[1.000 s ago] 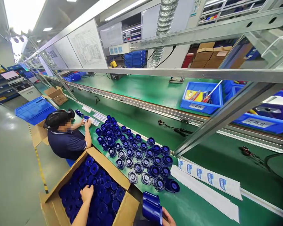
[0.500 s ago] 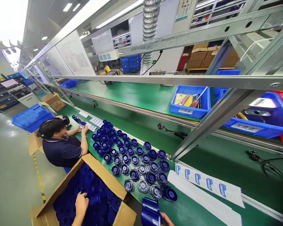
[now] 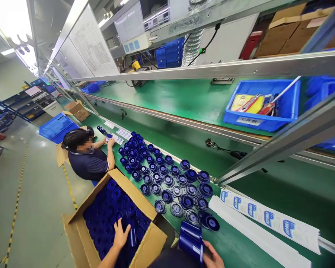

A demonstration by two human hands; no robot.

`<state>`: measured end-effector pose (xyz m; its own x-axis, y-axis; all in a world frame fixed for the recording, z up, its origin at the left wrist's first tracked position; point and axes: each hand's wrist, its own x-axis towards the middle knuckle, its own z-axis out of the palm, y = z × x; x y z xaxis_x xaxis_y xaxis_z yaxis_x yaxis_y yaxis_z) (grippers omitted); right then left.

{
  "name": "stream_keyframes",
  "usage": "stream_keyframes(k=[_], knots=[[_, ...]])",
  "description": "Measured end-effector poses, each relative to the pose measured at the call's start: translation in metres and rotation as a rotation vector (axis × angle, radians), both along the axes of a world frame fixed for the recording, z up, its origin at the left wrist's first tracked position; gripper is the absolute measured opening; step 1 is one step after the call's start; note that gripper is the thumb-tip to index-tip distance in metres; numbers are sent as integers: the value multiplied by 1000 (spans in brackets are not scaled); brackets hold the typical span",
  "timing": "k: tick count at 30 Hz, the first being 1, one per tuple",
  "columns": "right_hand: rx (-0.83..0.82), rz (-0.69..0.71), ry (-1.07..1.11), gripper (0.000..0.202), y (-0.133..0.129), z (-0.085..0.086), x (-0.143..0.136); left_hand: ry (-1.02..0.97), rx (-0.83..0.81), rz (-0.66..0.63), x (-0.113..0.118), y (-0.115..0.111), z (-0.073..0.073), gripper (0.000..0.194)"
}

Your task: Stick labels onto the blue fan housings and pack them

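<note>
My left hand (image 3: 121, 233) is inside the cardboard box (image 3: 156, 243), over a pile of dark blue plastic housings (image 3: 103, 216). Its fingers are spread, with one shiny housing (image 3: 133, 236) right beside the fingertips; whether they touch it I cannot tell. At the bench edge, my right hand (image 3: 212, 255) is closed around the side of a glossy blue plastic housing (image 3: 190, 238) with rounded walls. Part of that hand is cut off by the frame. Several rows of similar round housings (image 3: 176, 191) stand on the green bench just beyond.
To the right lie a sheet of blue-and-white labels (image 3: 269, 217) and white backing strips (image 3: 254, 232). A seated co-worker (image 3: 86, 160) handles a blue part at left. A metal post (image 3: 245, 160) rises from the bench; a blue tool bin (image 3: 262, 106) sits on the shelf.
The view has turned, so the scene sits differently. My left hand's fingers, bent before, are now spread over the pile. More of my right hand shows around its housing.
</note>
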<state>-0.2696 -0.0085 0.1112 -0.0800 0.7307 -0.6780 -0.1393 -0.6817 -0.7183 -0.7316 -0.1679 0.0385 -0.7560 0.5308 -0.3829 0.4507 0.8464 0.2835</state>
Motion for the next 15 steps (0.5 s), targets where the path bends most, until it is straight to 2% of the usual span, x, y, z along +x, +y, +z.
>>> stream_keyframes(k=[2, 4, 8, 9, 11, 15], knots=[[-8, 14, 7, 33, -1, -3, -5, 16, 7, 70, 10, 4, -8, 70], [-17, 42, 39, 34, -3, -6, -9, 12, 8, 118, 18, 6, -13, 72], [-49, 110, 94, 46, -6, -8, -11, -30, -15, 129, 44, -4, -21, 115], [-53, 117, 97, 46, -6, -7, -12, -28, -28, 135, 53, -7, -23, 119], [-36, 128, 105, 43, -4, -2, -12, 0, -50, 164, 69, -13, -27, 111], [26, 123, 77, 35, 2, 13, -18, 90, -52, 232, 83, -9, -31, 72]])
